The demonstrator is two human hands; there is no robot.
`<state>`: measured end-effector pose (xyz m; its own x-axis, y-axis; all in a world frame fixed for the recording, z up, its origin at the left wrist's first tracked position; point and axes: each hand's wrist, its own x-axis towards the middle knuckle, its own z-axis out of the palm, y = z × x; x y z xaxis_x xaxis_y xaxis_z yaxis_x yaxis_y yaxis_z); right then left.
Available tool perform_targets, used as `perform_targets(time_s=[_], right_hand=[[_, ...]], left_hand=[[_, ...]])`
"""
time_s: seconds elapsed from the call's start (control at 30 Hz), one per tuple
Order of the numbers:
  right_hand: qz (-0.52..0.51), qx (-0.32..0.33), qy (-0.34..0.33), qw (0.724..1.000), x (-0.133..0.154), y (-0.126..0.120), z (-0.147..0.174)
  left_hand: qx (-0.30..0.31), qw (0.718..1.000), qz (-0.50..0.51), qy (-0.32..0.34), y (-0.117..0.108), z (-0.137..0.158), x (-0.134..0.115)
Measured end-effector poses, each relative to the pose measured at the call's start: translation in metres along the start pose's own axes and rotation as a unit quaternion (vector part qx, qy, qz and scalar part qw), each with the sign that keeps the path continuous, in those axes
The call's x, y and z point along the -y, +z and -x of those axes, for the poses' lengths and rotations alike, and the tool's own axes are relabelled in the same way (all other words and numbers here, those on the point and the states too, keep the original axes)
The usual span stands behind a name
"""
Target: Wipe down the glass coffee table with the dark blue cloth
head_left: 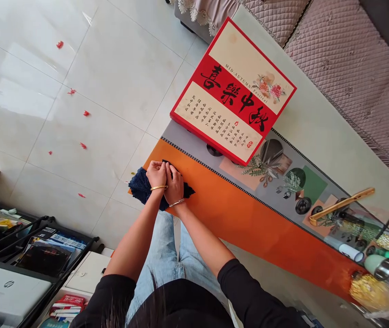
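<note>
A dark navy piece of textured cloth [139, 186] lies bunched at the near left corner of the orange table mat [204, 205]. Both hands meet over it, side by side and touching. My left hand [156, 174], with a gold bangle at the wrist, is closed in a pinch on the cloth. Pressed up against it, my right hand [174, 184], wearing a silver bangle, also pinches the cloth. A small dark edge of fabric shows just beyond the fingertips. The hands cover the middle of the cloth, so what lies between the fingers is hidden.
A red and cream gift box [233, 91] rests on the table beyond the hands. Further right are a wooden back scratcher [341, 205], a cup [379, 266] and bagged food. A printer [7, 291] stands lower left. Red scraps [72, 91] dot the tiled floor.
</note>
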<state>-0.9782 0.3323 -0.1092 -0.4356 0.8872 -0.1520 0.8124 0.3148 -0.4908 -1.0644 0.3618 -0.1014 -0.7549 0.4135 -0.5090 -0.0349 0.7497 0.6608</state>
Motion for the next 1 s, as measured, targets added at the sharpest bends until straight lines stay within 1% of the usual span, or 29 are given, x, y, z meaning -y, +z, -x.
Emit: perform_targets(time_s=[0.07, 0.17, 0.33, 0.43, 0.53, 0.63, 0.73, 0.83, 1.0], right_hand=[[0.016, -0.012, 0.01, 1.0, 0.001, 0.0, -0.016], [0.012, -0.035, 0.018, 0.999, 0.0, -0.002, -0.051], [0.002, -0.04, 0.025, 0.999, -0.003, -0.009, -0.108], [0.0, -0.044, 0.026, 0.999, -0.004, -0.012, -0.127], [-0.004, -0.049, 0.02, 0.999, -0.006, -0.011, -0.135], [0.002, -0.051, 0.009, 0.999, -0.008, -0.008, -0.132], [0.017, -0.048, 0.006, 0.999, -0.01, -0.005, -0.117], [0.037, -0.048, 0.011, 0.998, -0.015, -0.003, -0.087], [0.056, -0.036, 0.024, 0.997, -0.025, -0.003, -0.019]], left_hand=[[0.006, 1.0, 0.004, 0.005, 0.005, -0.011, -0.011], [0.022, 1.0, 0.013, 0.01, 0.014, -0.033, -0.031], [0.029, 0.999, 0.02, 0.037, 0.032, -0.072, -0.069], [0.028, 0.998, 0.019, 0.047, 0.041, -0.086, -0.083], [0.026, 0.997, 0.037, 0.059, 0.046, -0.091, -0.089], [0.021, 0.996, 0.041, 0.08, 0.047, -0.089, -0.087], [0.024, 0.994, 0.0, 0.11, 0.045, -0.078, -0.076], [0.029, 0.99, -0.044, 0.132, 0.04, -0.056, -0.058], [0.045, 0.982, -0.115, 0.142, 0.03, -0.003, -0.017]])
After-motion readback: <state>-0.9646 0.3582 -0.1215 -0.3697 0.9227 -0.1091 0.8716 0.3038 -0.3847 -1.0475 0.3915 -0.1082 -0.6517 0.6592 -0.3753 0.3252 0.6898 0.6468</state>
